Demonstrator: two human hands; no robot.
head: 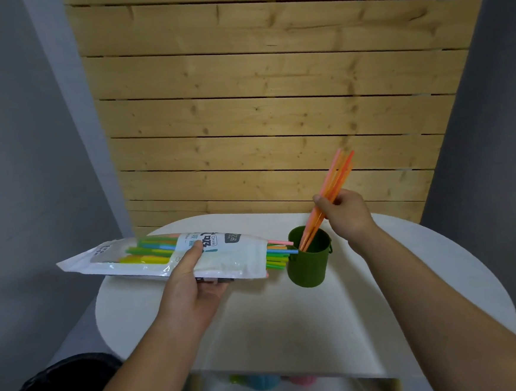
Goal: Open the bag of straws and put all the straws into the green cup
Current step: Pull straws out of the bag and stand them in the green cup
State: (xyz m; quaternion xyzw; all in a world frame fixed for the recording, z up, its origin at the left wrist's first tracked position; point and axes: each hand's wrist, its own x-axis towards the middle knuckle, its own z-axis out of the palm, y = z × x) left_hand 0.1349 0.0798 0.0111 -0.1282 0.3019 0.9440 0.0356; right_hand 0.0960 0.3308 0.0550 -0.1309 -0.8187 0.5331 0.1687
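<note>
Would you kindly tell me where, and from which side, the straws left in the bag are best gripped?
Pinch the straw ends poking from the bag at its open mouth, coming from the right, the green cup side. They lie level and point that way, while the bag, held by the left hand, covers the rest. The right hand should first let go of its orange straws.

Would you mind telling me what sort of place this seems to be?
Probably a staged indoor corner: a rounded white table before a wooden plank panel, grey walls beside it.
</note>
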